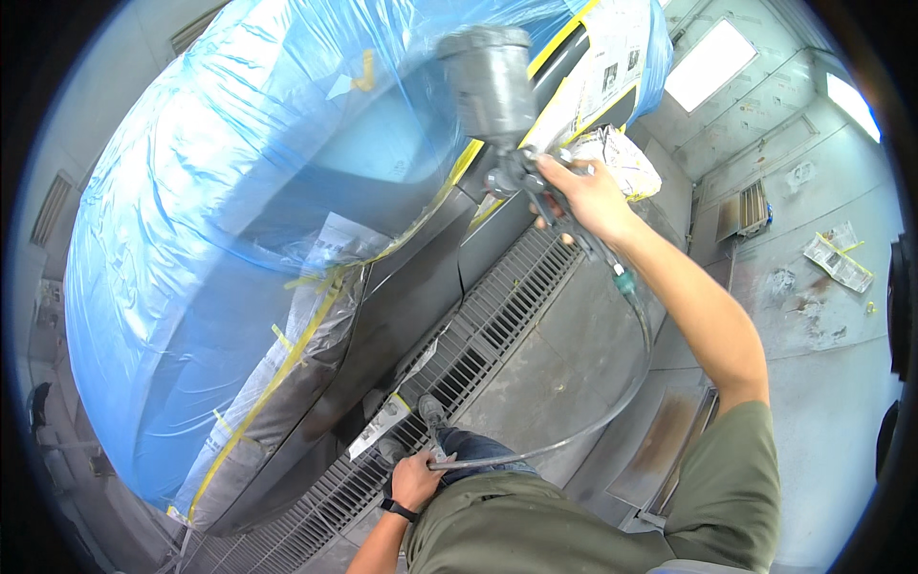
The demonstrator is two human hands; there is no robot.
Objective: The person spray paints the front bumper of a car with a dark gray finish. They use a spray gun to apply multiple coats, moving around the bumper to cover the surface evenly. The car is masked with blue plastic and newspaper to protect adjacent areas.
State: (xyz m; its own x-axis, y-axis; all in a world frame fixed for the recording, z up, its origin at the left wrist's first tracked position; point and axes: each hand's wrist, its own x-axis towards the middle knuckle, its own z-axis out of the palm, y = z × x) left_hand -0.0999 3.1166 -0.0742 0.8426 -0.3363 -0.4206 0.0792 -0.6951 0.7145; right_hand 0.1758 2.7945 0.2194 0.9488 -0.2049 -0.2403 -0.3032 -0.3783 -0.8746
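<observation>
A gravity-feed spray gun [505, 176] with a large metal cup [491, 90] is gripped in my right hand [589, 194], raised beside the car. From the green fitting [625, 281] at its handle an air hose [642, 359] curves down and back to my waist. My left hand [417, 479], with a dark band at the wrist, is closed around that hose near my thigh. Blue plastic film [208, 179] covers much of the car, edged with yellow masking tape [287, 369] and paper. The grey lower side panel [409, 280] of the car is bare of film.
A slatted metal floor grate [495, 316] runs alongside the car, and my shoes [430, 410] are on it. A paper-wrapped, taped part [617, 159] sticks out from the car's side. At right a booth wall [774, 387] bears taped paper [838, 262] and vents.
</observation>
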